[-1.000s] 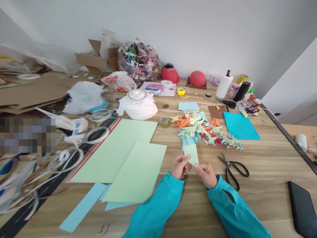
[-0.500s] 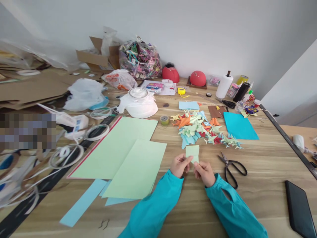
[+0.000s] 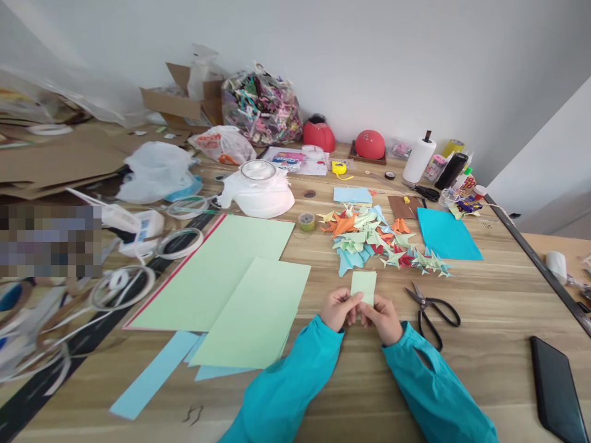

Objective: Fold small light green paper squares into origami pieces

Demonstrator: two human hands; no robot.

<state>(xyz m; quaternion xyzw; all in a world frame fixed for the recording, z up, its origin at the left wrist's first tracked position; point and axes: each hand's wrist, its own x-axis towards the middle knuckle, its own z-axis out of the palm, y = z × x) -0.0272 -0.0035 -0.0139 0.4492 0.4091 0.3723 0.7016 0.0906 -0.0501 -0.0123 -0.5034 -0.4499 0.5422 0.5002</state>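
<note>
A small light green paper slip (image 3: 364,284) stands upright just above the wooden table (image 3: 484,320), pinched at its lower edge by both hands. My left hand (image 3: 338,309) grips its lower left corner with thumb and fingers pressed together. My right hand (image 3: 381,317) pinches the lower right corner, its fingers touching those of the left. Both arms wear teal sleeves. Behind the slip lies a heap of folded paper cranes (image 3: 376,241) in orange, green, blue and red. Black scissors (image 3: 431,311) lie just right of my right hand.
Large light green sheets (image 3: 231,283) and blue strips (image 3: 152,381) lie to the left. A turquoise sheet (image 3: 446,234) sits at the right, a black phone (image 3: 556,387) near the right edge. Tape rolls (image 3: 180,243), plastic bags, cardboard and a paper towel roll (image 3: 418,159) crowd the left and back.
The two hands have come closer together on the green slip, and the slip has turned from tilted to nearly square-on and looks shorter.
</note>
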